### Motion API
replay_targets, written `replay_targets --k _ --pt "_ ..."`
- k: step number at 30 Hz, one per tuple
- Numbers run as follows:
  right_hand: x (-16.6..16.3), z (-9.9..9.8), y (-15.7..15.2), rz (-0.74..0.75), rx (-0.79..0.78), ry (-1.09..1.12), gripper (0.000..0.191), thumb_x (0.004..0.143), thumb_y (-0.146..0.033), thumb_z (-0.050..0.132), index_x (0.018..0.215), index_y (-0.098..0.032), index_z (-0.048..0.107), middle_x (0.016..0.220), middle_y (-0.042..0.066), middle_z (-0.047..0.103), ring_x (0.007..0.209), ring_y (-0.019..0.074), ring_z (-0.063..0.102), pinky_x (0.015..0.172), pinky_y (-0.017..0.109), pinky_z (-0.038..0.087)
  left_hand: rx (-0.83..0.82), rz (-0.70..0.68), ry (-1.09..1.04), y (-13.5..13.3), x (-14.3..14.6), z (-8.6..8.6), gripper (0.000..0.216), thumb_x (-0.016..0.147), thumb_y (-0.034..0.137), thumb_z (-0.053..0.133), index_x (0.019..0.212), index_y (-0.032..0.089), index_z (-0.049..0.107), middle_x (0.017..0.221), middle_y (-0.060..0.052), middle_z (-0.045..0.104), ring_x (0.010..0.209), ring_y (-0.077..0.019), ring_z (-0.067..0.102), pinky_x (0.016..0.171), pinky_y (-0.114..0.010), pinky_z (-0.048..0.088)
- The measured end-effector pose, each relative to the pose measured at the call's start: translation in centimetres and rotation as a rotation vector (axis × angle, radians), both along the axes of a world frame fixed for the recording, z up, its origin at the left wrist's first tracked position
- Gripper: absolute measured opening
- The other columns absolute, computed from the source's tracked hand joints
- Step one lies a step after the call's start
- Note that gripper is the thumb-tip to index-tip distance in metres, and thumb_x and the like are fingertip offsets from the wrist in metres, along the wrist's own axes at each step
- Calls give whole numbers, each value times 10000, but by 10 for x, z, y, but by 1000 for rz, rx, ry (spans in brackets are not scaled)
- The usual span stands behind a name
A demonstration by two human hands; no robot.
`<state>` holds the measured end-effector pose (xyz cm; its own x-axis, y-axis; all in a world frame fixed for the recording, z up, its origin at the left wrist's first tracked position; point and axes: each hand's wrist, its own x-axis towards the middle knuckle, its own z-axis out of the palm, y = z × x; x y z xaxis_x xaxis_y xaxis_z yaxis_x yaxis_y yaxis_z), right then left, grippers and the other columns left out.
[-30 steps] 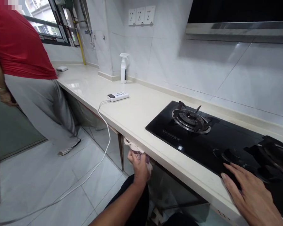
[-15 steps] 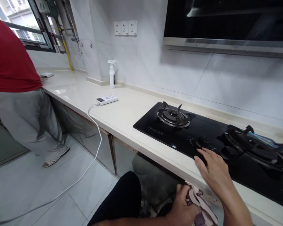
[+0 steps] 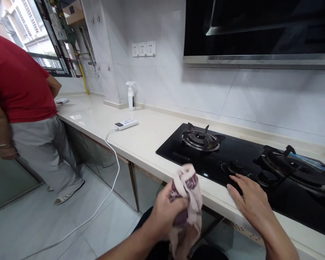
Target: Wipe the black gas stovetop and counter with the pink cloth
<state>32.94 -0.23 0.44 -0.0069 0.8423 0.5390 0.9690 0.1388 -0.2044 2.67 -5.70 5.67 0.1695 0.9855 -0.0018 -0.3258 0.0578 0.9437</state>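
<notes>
Head view: left hand has its fingers closed around the cloth, bunched up top, hanging loose below, right before the counter. Right hand, fingers extended, gripping nothing, lies at the hob's front edge beside a knob! Beyond, a spray bottle stands upright.
</notes>
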Motion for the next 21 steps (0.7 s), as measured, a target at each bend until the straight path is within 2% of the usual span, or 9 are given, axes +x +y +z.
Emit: replay_targets --k 2,5,7,10,12,15,17,21 --pt "0 0 1 2 0 3 610 1009 -588 315 1297 -176 661 1398 159 612 1333 364 524 1093 620 428 141 88 46 24 -6 26 468 750 301 711 1201 183 676 1089 -78 742 955 -236 692 835 -318 552" --pt "-1 1 1 3 -8 5 612 1011 -584 315 1287 -166 669 1386 162 619 1327 360 529 1091 617 432 259 16 66 72 -2 46 498 839 357 620 1310 193 610 1142 -87 725 1005 -246 693 864 -350 557" --pt "-2 3 0 2 -21 4 599 1015 -575 322 1300 -175 664 1396 155 615 1339 356 521 1095 615 429 385 43 223 106 5 44 470 859 321 588 1307 182 600 1149 -83 717 1034 -235 680 898 -342 540" --pt "-3 5 0 0 -31 1 579 1019 -562 332 1319 -187 655 1415 146 606 1354 351 509 1103 610 424 508 148 694 142 11 30 359 853 211 524 1190 163 638 1143 -85 711 1040 -227 656 936 -347 510" --pt "-3 4 0 4 -24 1 573 1018 -555 336 1311 -183 659 1407 150 609 1348 348 516 1105 605 424 526 164 870 152 10 22 324 863 190 500 1146 165 655 1120 -87 710 1023 -235 648 937 -363 499" --pt "-1 2 1 8 -6 3 562 1012 -550 351 1293 -181 668 1398 156 614 1343 349 525 1105 604 426 537 159 946 150 1 20 308 903 242 505 1158 185 670 1114 -91 697 1055 -263 631 984 -407 463" --pt "-1 0 2 6 0 6 554 1007 -549 360 1287 -185 670 1400 153 614 1342 352 528 1102 604 430 543 190 1054 146 -8 21 379 941 322 511 1280 204 634 1201 -107 675 1163 -294 595 1055 -460 407" --pt "-3 -3 2 12 5 16 524 999 -542 384 1281 -204 671 1389 137 625 1333 354 541 1099 610 436 514 262 1308 145 -35 22 617 985 466 509 1541 217 410 1449 -171 575 1367 -346 498 1136 -550 301"
